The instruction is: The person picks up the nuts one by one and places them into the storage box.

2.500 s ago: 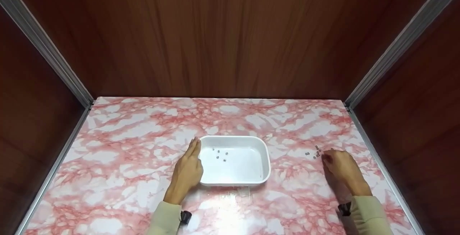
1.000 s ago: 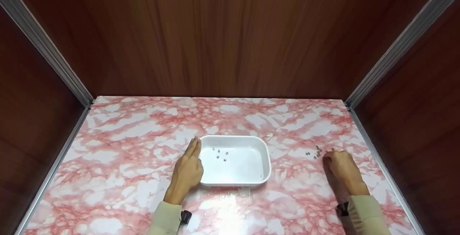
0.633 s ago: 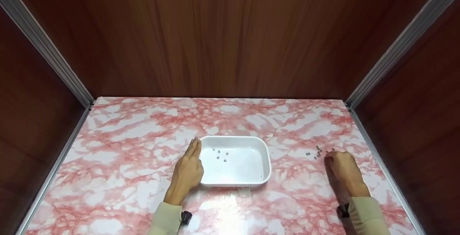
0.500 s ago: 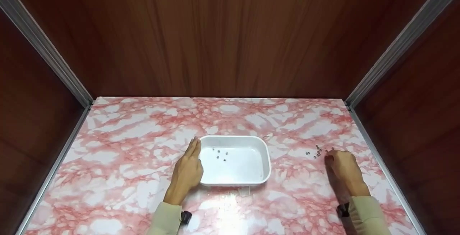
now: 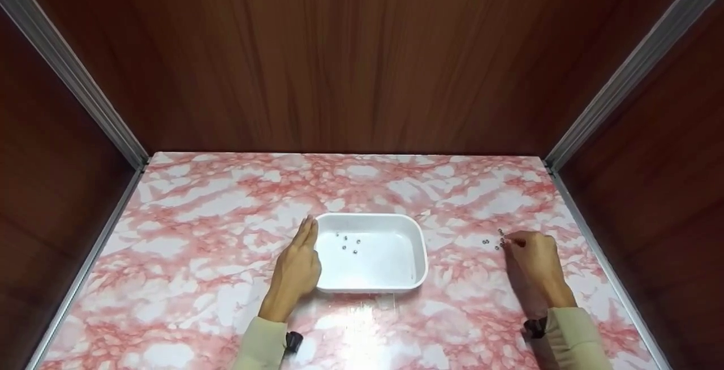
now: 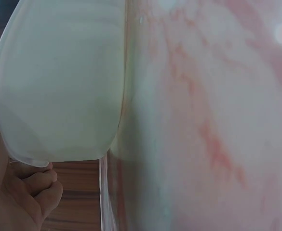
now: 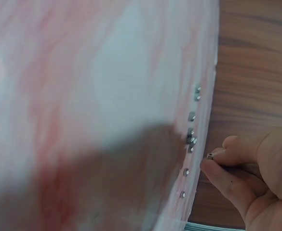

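A white tray (image 5: pixel 422 257) sits mid-table with several small metal pieces (image 5: pixel 349 244) in it. My left hand (image 5: pixel 297 268) rests against the tray's left wall, fingers pointing away from me. The left wrist view shows that wall (image 6: pixel 59 82) close up, with the left hand (image 6: pixel 27 192) below it. My right hand (image 5: pixel 534 257) is to the right, at a loose cluster of small metal pieces (image 5: pixel 498 241) on the table. In the right wrist view, the right hand (image 7: pixel 247 168) pinches one small metal piece (image 7: pixel 210 156) between thumb and forefinger beside the cluster (image 7: pixel 191 137).
The pink marbled table (image 5: pixel 226 228) is boxed in by brown wooden walls (image 5: pixel 362 59) at the back and both sides, with metal rails (image 5: pixel 616 81) along the side edges.
My right hand has slid a little forward and left, its fingertips now at the cluster's edge. The left hand and the tray have not moved.
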Tool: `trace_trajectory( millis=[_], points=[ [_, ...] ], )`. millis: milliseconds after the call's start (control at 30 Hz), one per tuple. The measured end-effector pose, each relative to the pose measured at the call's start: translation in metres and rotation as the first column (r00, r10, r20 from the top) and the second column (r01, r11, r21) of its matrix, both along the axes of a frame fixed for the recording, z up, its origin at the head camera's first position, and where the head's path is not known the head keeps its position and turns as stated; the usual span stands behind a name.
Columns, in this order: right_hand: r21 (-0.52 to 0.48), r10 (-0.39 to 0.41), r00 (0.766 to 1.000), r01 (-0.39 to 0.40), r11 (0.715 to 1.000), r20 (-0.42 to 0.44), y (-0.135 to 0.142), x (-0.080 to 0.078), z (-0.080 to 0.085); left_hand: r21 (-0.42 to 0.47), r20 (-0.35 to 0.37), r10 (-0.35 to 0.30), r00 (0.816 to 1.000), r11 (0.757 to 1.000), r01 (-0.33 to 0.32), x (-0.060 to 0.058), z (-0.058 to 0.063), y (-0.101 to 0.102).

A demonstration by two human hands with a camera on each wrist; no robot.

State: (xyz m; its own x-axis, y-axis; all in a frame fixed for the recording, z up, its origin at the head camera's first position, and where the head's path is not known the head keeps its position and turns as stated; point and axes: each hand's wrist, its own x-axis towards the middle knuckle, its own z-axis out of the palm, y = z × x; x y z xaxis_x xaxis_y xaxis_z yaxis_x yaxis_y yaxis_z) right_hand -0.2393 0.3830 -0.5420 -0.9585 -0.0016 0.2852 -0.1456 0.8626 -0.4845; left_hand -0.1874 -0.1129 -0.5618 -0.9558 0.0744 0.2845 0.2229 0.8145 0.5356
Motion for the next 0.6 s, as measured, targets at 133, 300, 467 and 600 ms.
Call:
trace_trajectory(
  millis=[133, 300, 467, 600],
  points=[
    [-0.059, -0.013, 0.999, 0.016, 0.998, 0.045, -0.005, 0.0, 0.003, -0.006, -0.007, 0.001, 1.0, 1.0, -0.001, -0.001, -0.001, 0.0],
    [-0.062, 0.019, 1.0, -0.018, 0.998, 0.008, -0.015, -0.001, 0.008, -0.003, -0.02, -0.005, 1.0, 1.0, 0.005, -0.001, 0.0, 0.0],
    [-0.085, 0.052, 0.998, -0.049, 0.995, 0.03, -0.03, -0.002, 0.017, 0.016, -0.014, -0.018, 1.0, 1.0, 0.018, 0.001, 0.0, 0.0],
    [-0.137, 0.057, 0.995, -0.045, 0.99, 0.084, -0.042, -0.002, 0.024, 0.007, -0.025, -0.013, 1.0, 1.0, 0.013, 0.001, -0.001, 0.0]
  ],
)
